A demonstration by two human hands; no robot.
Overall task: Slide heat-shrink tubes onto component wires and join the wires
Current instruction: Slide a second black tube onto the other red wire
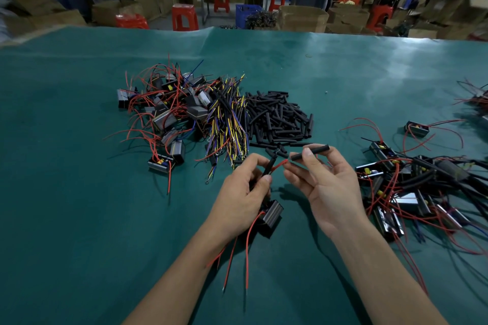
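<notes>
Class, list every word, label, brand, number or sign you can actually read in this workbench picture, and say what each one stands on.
None can be read.
Cardboard boxes in the background: no legible print shows.
Black component modules in the left pile: any markings are too small and blurred.
Heat-shrink tube held by the right hand: plain black, no print visible.

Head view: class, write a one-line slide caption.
Right hand holds a black heat-shrink tube near the red wire held by the left hand.
</notes>
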